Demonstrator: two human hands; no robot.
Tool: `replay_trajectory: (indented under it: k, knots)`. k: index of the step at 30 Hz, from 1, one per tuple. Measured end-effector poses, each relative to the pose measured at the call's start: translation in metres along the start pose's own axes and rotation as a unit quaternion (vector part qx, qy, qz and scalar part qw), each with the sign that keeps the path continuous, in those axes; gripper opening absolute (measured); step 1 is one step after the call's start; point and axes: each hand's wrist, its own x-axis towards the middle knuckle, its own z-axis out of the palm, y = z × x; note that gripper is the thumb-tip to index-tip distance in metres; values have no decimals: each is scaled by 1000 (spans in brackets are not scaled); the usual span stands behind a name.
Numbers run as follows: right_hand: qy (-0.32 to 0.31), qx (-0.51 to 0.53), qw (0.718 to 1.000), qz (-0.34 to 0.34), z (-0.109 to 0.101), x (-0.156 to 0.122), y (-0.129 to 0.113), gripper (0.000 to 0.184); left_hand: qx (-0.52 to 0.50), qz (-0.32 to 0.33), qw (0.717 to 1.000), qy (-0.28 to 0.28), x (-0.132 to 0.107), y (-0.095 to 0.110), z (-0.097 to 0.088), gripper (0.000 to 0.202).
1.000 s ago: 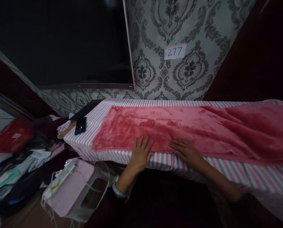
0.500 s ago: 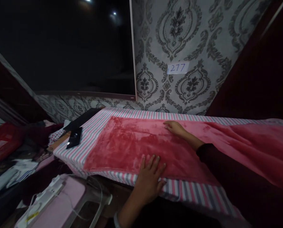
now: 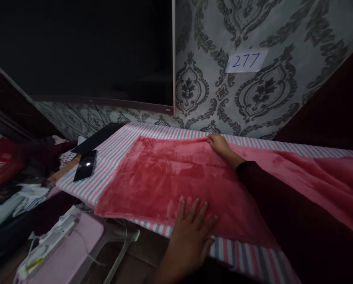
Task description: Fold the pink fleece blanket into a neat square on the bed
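Note:
A plush red-pink blanket [image 3: 164,173] lies spread over a striped cloth [image 3: 105,157] of pink, grey and white. My right hand [image 3: 219,145] is closed on the blanket's far edge, which is lifted in a small ridge at the fingertips. Nearer to me, my left hand [image 3: 191,232] rests flat with fingers spread on the blanket close to its front edge. Toward the right the blanket runs on in loose folds, partly behind my right sleeve.
A phone [image 3: 85,165] lies on the striped cloth at the left, beside a dark flat panel [image 3: 101,136]. Lower left, a power strip [image 3: 53,240] sits on a pink stool [image 3: 84,232]. A large screen [image 3: 90,51] hangs above; clothes and a red bag [image 3: 4,161] are heaped left.
My right hand has closed on the blanket's far edge and pulled it up slightly. My left hand stays flat near the front edge. The camera view has shifted closer.

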Motion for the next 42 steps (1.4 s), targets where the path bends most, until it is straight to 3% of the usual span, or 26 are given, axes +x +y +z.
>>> replay_trajectory:
  k: [5,8,11,14,18,25,29,33,37,42]
  knots:
    - [-15,-5,1000,11,5,5,-2,32,10,2,1000,-3,0,0,0,58]
    - [-14,-8,1000,-2,2,0,-17,39,11,5,1000,0,0,0,3,59]
    - [-9,-4,991,-136,5,-13,-41,52,10,3,1000,4,0,0,4,58]
    - [-53,2,962,-267,18,-27,-62,61,-1,-2,1000,-1,0,1,2,57]
    - [-101,-7,967,-232,30,-25,-69,63,-31,-10,999,-6,-2,3,-1,55]
    - [-122,-29,981,-147,18,-6,-81,63,-109,-14,994,-24,-2,1,-20,54]
    - [-100,19,972,-212,20,-10,-112,66,-102,-86,991,3,0,-21,-36,52]
    - [-128,21,952,-276,36,-10,-135,65,-23,-180,983,19,0,-42,-31,62]
    - [-110,8,961,-254,50,3,-136,59,-2,-186,983,-12,-6,-42,-17,67]
    - [-112,-5,965,-238,57,14,-127,61,0,-177,984,-3,-9,-34,-18,64]
